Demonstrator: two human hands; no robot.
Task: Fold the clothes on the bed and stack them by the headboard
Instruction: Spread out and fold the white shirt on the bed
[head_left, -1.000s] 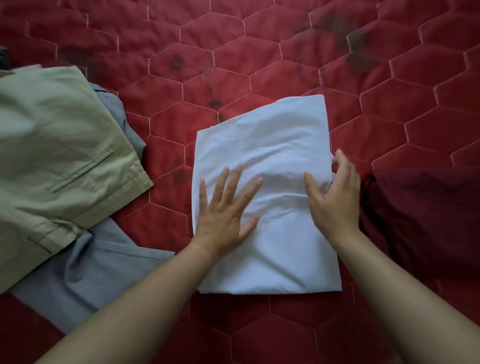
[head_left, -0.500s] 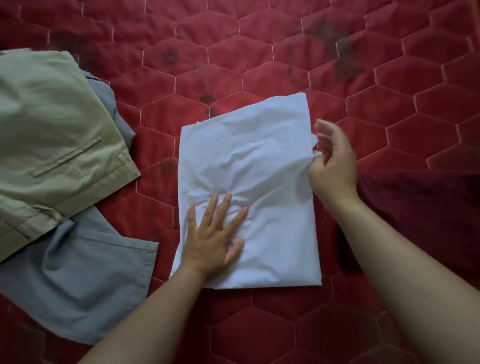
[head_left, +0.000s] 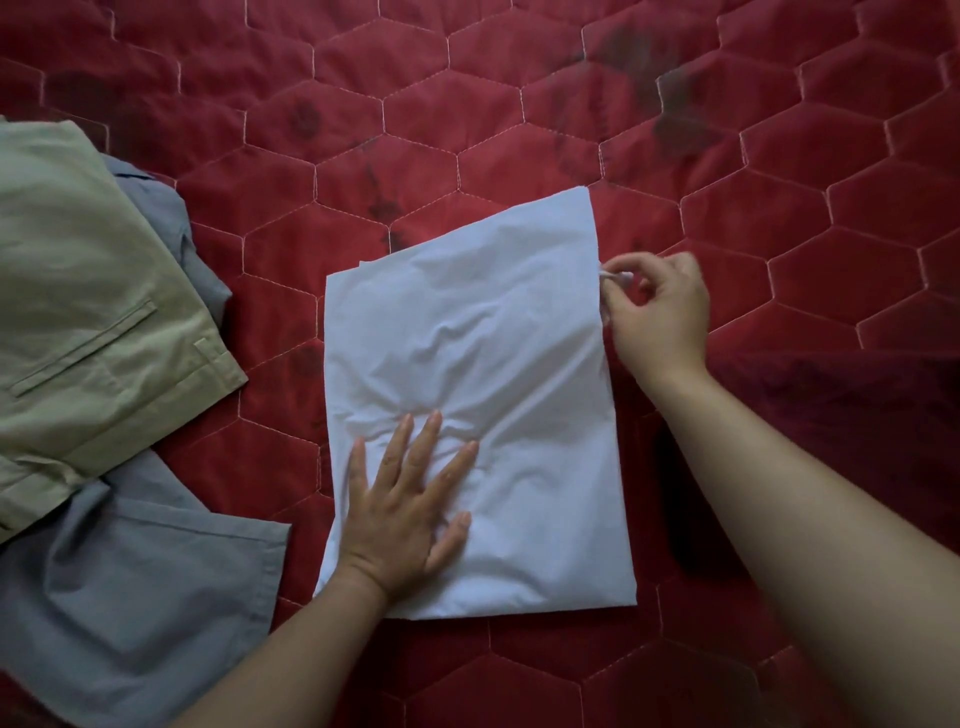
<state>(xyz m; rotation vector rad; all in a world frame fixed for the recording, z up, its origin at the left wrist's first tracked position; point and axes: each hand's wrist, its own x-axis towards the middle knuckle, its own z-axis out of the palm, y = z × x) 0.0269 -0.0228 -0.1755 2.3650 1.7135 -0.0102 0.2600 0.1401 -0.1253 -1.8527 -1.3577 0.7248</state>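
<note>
A pale blue-white folded garment (head_left: 498, 332) lies flat as a rough rectangle in the middle of the red quilted bed (head_left: 467, 114). My left hand (head_left: 405, 504) presses flat on its lower left part, fingers spread. At the garment's right edge, about halfway up, my right hand (head_left: 660, 312) pinches a small bit of the fabric between thumb and fingertips. The cloth is creased between the two hands.
Khaki-green trousers (head_left: 88, 312) lie at the left on top of a grey-blue shirt (head_left: 130, 597). A dark maroon garment (head_left: 841, 426) sits at the right, partly under my right forearm. Bare quilt stretches beyond the folded garment.
My right hand left the top of the garment, went to its right edge and now pinches the fabric there. The left hand slid down and left, staying flat on the cloth.
</note>
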